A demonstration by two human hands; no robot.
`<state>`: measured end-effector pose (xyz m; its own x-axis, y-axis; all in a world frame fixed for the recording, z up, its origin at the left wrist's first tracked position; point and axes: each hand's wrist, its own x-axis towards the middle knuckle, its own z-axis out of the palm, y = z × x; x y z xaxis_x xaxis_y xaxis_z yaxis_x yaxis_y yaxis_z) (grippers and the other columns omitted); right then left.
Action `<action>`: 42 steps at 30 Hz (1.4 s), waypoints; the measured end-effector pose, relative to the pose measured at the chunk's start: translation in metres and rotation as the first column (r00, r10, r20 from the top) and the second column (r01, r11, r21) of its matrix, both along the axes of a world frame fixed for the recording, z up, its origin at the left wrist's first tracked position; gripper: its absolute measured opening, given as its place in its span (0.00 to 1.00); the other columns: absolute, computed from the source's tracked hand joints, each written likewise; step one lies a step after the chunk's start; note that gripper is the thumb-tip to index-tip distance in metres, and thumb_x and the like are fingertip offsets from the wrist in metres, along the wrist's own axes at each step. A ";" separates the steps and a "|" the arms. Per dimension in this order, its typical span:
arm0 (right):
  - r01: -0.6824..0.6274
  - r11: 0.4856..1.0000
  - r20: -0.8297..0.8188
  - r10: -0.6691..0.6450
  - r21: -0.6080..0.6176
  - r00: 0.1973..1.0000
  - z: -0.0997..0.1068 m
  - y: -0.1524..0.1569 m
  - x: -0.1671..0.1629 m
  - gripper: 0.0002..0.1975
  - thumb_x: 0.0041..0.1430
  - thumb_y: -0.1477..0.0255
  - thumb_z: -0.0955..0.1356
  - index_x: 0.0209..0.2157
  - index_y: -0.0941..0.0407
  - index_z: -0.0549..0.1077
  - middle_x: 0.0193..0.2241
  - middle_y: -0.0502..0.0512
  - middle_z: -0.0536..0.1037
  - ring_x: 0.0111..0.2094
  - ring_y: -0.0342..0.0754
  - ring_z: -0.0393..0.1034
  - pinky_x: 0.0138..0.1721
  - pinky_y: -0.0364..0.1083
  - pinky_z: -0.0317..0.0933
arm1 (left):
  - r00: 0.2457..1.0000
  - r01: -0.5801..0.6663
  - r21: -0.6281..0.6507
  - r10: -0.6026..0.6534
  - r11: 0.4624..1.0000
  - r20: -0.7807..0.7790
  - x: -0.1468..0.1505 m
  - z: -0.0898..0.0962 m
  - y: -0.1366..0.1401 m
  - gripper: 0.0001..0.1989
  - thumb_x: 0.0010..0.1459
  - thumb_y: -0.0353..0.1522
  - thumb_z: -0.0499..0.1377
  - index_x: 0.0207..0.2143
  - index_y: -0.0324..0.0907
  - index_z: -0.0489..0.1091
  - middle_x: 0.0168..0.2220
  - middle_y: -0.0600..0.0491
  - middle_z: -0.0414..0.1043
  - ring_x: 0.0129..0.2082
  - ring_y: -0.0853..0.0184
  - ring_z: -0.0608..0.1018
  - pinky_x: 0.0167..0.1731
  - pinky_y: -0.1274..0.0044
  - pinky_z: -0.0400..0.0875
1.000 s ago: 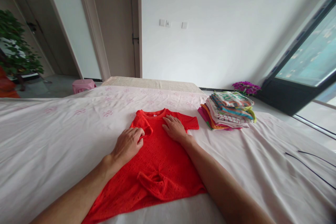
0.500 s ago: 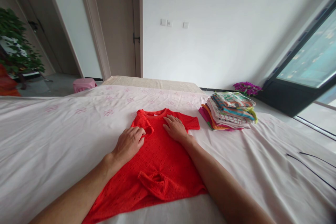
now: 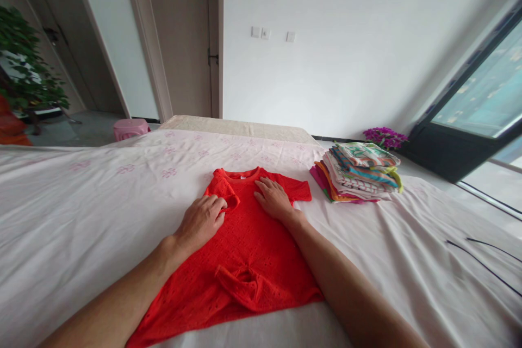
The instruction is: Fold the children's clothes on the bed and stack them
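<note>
A red short-sleeved shirt (image 3: 253, 234) lies spread on the pale bedsheet, its collar pointing away from me. Its left sleeve is folded inward over the body, while the right sleeve lies stretched out. My left hand (image 3: 203, 218) is closed on the shirt's left edge by the folded sleeve; the fingertips are partly hidden. Flat on the upper chest, just below the collar, rests my right hand (image 3: 272, 198) with its fingers extended. Near the hem there is a gathered, twisted knot with an opening (image 3: 240, 281).
A stack of folded clothes (image 3: 359, 174) sits to the right of the shirt on the white flowered sheet (image 3: 101, 196). Black cords (image 3: 485, 266) lie at the far right. Beyond the bed are a pink stool (image 3: 131, 129), purple flowers (image 3: 385, 137) and a leafy plant (image 3: 28, 70).
</note>
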<state>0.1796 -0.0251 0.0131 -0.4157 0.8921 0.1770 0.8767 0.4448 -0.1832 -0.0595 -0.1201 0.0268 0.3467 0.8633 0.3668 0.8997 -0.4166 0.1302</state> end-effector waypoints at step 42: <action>-0.008 1.000 -0.017 0.008 0.008 1.000 0.001 -0.001 0.001 0.26 0.68 0.60 0.58 0.63 0.55 0.62 0.65 0.59 0.60 0.66 0.52 0.50 0.65 0.54 0.42 | 0.261 -0.324 -0.141 0.232 0.935 0.937 -0.046 -0.009 0.035 0.14 0.55 0.42 0.58 0.36 0.41 0.71 0.29 0.56 0.71 0.29 0.70 0.71 0.30 0.80 0.65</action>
